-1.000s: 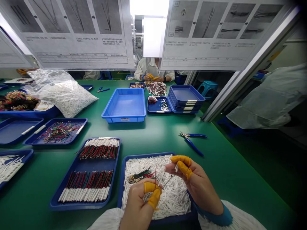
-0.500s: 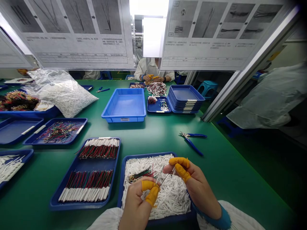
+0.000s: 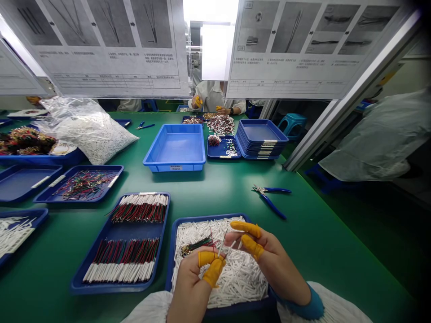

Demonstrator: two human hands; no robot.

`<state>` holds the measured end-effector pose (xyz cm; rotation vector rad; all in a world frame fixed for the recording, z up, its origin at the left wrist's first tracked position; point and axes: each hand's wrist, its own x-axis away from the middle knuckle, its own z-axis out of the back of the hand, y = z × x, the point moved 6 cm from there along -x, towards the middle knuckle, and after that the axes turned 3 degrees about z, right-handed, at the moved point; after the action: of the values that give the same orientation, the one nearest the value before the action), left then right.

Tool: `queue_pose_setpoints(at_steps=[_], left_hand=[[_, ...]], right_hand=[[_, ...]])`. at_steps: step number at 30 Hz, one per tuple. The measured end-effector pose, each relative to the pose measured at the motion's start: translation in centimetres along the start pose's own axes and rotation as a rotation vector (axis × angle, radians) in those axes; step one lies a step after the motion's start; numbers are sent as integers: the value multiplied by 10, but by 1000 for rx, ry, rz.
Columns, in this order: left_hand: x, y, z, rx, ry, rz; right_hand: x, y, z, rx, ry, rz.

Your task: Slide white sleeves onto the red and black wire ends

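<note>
The left hand point(image 3: 193, 273) is above the tray point(image 3: 202, 219), and its thumb and forefinger, both with yellow covers, are closed in a narrow pinch on thin wires point(image 3: 212, 237), of which at least 1 is red and 1 is dark. The right hand point(image 3: 274, 255) is also above the tray, near the wire ends; its fingers are half bent and seem to hold a white tube point(image 3: 234, 245), but I cannot tell if there is more than 1. The wires must be very light, springy and easy to bend, so I think it is better to take them close to the part which has to be steady, because a long free end will swing away. The tube is probably also light, a little stiffer and quite smooth, so it could roll between the finger covers; a soft pinch at its middle should be enough, with its ends left free. Inside the tray lie many loose white tubes point(image 3: 235, 287), and on them rests a small wire bundle point(image 3: 198, 244). To the left of the tray is a blue tray with sorted wires point(image 3: 134, 231), and beyond its far right corner lie the cutters point(image 3: 274, 208), with their handles apart
</note>
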<state>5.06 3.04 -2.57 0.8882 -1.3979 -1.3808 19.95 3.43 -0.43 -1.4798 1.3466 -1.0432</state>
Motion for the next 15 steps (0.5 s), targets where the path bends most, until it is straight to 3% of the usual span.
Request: queue_pose_setpoints(at_steps=[5,10,15], left_hand=[[2,1,-2,-84,-3,5],[9,11,-9,-203,-63,-93],[12,15,-15,-269,-103,-101]], right_hand=[[1,4,12,-167,234,-59],[1,3,12,-159,277,-29],[2,3,11,-126,270,18]])
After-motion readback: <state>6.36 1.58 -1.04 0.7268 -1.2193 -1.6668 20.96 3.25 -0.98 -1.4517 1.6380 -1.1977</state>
